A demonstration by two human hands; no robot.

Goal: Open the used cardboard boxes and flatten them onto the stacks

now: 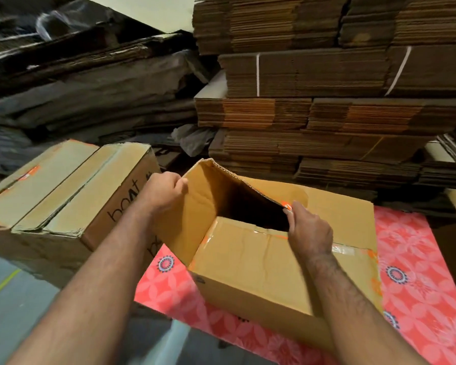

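A tan cardboard box (253,270) stands on a pink floral mat in front of me, its top partly open with a dark gap showing inside. My left hand (163,191) grips the raised left end flap (195,206) at its upper edge. My right hand (308,230) pinches the edge of the far long flap near a scrap of orange tape. The near long flap lies flat with torn clear and orange tape along its edge. Tall stacks of flattened cardboard (327,114) rise right behind the box.
A low pile of flattened boxes marked "boAt" (63,196) lies to my left. Darker crushed cardboard (90,83) is heaped at the back left. The pink floral mat (419,272) spreads to the right; grey floor (16,299) shows at the lower left.
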